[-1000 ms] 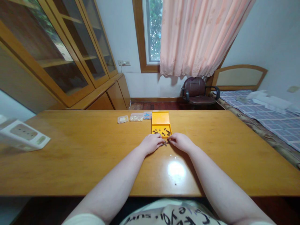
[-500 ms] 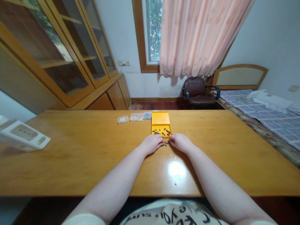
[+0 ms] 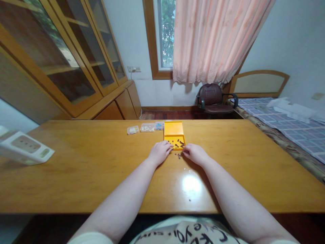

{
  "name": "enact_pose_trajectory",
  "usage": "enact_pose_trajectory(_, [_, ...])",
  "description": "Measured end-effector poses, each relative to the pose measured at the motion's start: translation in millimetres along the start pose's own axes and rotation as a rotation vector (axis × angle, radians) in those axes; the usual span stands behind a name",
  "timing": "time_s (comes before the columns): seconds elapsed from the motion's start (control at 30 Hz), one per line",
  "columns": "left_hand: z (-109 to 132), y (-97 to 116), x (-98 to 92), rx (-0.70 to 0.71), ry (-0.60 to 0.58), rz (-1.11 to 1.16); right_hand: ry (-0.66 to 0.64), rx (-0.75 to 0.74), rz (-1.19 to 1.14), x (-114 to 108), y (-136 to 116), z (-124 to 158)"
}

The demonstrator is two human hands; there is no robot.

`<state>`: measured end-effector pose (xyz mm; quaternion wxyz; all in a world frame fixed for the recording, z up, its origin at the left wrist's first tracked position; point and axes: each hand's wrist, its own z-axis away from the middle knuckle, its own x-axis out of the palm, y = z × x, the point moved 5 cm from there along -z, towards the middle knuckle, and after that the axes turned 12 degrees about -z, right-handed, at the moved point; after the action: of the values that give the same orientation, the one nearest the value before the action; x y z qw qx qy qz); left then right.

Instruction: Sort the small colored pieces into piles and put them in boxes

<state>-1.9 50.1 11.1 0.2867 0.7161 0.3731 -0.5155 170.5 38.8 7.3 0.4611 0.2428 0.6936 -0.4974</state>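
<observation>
A yellow plastic box lies with its lid folded back, and several small dark brown pieces are scattered in its near tray. My left hand rests at the tray's near left corner, fingers reaching over the rim with a gap from the thumb; no piece shows in it. At the near right corner my right hand has its thumb and fingertips pinched together low over the table; what they hold is too small to make out. Between both hands a few loose brown pieces lie on the tabletop.
Left of the box stand clear containers: one with blue pieces, one with pale pieces, and a smaller one. A white power strip is at the far left of the wooden table. One tiny dark piece lies near the front edge.
My left hand has moved left and slightly up, away from the loose pieces to the tray's corner, and its fingers have spread. The right hand has stayed nearly in place.
</observation>
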Motion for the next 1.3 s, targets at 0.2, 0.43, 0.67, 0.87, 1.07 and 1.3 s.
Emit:
enact_pose_trajectory(0.2, [1.1, 22.0, 5.1, 0.178, -0.12, -0.028, 0.082, -0.01, -0.067, -1.3, 1.0, -2.3])
enact_pose_trajectory(0.43, [-1.1, 23.5, 5.6, 0.168, -0.14, -0.06, 0.206, 0.039, -0.144, -8.6, 2.7, -2.3])
enact_pose_trajectory(0.67, [-0.3, 23.2, 3.6, 0.169, -0.137, -0.077, -0.002, 0.029, -0.102, -7.9, -0.2, 3.8])
enact_pose_trajectory(0.87, [-1.5, 8.8, -4.0, 0.006, 0.044, -0.06, -0.097, 0.001, -0.153, -1.6, -1.9, 5.2])
enact_pose_trajectory(1.07, [-0.9, 1.5, -3.0, -0.036, 0.059, -0.057, -0.127, -0.021, -0.088, 1.7, -4.2, 5.2])
enact_pose_trajectory(1.3, [3.1, 32.3, 0.5, 0.29, -0.069, -0.018, -0.099, -0.037, -0.016, 1.5, -6.0, 3.6])
